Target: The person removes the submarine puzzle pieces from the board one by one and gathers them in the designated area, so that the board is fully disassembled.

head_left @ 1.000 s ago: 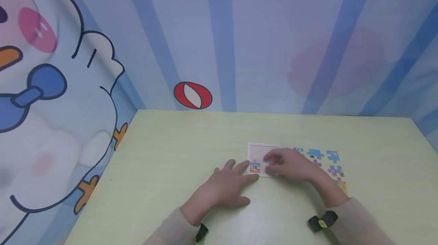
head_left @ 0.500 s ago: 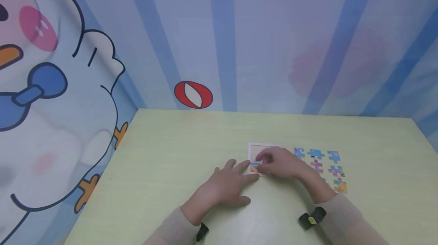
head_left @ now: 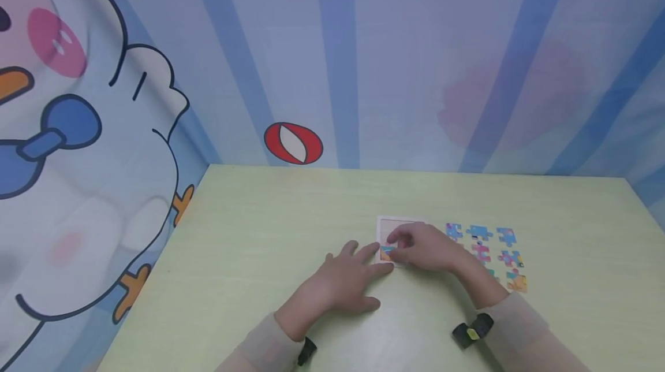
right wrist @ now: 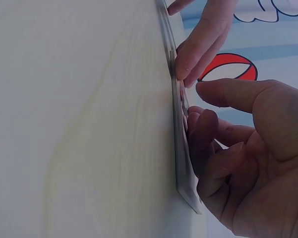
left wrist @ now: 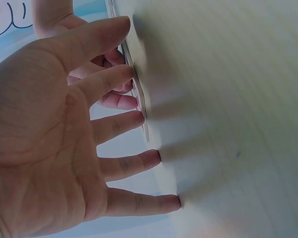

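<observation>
A small white puzzle frame (head_left: 385, 223) lies flat on the table, with a puzzle piece (head_left: 385, 253) set in its lower left corner. My left hand (head_left: 347, 282) is spread beside the frame, its fingertips at the left and near edges. Over the frame, my right hand (head_left: 428, 246) has its thumb and index finger bent at a puzzle piece that the hand mostly hides. In the right wrist view the other fingers of the right hand (right wrist: 253, 158) are curled, and a thin reddish sliver shows above the frame edge (right wrist: 177, 129).
Several loose puzzle pieces (head_left: 506, 237) lie in rows right of the frame, partly covered by the right forearm. The pale wooden table (head_left: 260, 227) meets a blue striped backdrop (head_left: 395, 71) at its far edge. A cartoon-printed wall (head_left: 104, 233) stands on the left.
My right hand has shifted a little left over the frame, uncovering more loose pieces on the right. During the last half second it has hardly moved. The left hand stays in place.
</observation>
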Demonstrator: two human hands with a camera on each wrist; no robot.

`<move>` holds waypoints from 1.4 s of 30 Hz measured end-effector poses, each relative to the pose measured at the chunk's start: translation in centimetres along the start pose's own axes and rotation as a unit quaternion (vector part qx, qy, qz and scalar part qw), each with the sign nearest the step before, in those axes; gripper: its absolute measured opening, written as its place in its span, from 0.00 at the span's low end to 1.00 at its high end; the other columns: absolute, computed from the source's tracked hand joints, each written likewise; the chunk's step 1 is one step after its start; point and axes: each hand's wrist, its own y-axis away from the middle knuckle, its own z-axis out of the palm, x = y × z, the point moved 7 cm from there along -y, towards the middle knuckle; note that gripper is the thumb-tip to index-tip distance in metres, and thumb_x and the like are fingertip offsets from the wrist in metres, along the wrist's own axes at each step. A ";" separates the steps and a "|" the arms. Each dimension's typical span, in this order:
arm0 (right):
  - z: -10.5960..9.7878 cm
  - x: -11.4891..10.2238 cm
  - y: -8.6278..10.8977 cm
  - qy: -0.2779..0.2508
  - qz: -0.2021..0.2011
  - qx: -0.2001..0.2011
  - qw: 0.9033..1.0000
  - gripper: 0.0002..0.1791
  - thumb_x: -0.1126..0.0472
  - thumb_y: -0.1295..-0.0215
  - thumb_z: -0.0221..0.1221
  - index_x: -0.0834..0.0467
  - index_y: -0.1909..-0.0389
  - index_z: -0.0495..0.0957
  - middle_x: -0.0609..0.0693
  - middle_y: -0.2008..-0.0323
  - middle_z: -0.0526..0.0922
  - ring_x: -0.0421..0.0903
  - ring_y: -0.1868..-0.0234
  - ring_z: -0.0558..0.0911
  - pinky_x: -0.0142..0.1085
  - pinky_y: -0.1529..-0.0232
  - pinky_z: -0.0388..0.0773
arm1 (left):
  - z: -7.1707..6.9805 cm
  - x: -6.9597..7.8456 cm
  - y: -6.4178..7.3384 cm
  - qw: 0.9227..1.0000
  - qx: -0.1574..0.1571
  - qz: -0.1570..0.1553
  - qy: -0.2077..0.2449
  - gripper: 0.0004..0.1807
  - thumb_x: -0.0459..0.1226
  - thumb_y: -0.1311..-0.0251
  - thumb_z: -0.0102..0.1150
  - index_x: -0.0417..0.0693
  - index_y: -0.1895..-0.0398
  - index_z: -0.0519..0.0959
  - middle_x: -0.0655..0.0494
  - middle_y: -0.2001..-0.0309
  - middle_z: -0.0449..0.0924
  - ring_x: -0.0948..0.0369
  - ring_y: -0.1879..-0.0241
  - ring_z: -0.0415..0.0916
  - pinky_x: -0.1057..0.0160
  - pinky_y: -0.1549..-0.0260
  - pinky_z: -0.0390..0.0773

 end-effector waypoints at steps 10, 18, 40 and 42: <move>-0.1 0.3 -0.1 0.007 0.005 0.013 1.000 0.14 0.58 0.35 0.68 0.58 0.50 0.84 0.46 0.69 0.80 0.45 0.68 0.77 0.42 0.63 0.75 | 0.1 -0.1 -0.1 1.000 -0.003 0.002 0.010 0.37 0.57 0.34 0.63 0.73 0.22 0.66 0.56 0.19 0.53 0.42 0.24 0.55 0.29 0.44 0.72; -0.3 0.0 0.1 0.002 -0.004 0.024 1.000 0.11 0.59 0.34 0.65 0.55 0.52 0.83 0.45 0.63 0.83 0.45 0.62 0.80 0.43 0.57 0.77 | -0.1 -0.1 -0.1 1.000 -0.008 -0.001 0.017 0.37 0.56 0.34 0.64 0.73 0.22 0.66 0.56 0.19 0.54 0.42 0.24 0.54 0.29 0.43 0.71; -2.4 1.4 2.1 -0.016 0.024 0.039 0.999 0.07 0.58 0.27 0.60 0.52 0.52 0.82 0.48 0.59 0.84 0.47 0.62 0.81 0.43 0.61 0.78 | -0.1 0.0 0.1 1.000 -0.011 -0.010 0.009 0.37 0.58 0.34 0.64 0.76 0.22 0.66 0.58 0.19 0.54 0.44 0.24 0.54 0.31 0.42 0.72; -2.7 1.8 2.7 -0.032 0.037 0.040 0.998 0.07 0.58 0.27 0.61 0.51 0.52 0.82 0.48 0.60 0.84 0.47 0.64 0.80 0.42 0.63 0.77 | -0.1 0.0 0.1 1.000 -0.013 -0.010 0.012 0.37 0.57 0.34 0.64 0.75 0.22 0.66 0.58 0.19 0.54 0.44 0.24 0.54 0.30 0.42 0.72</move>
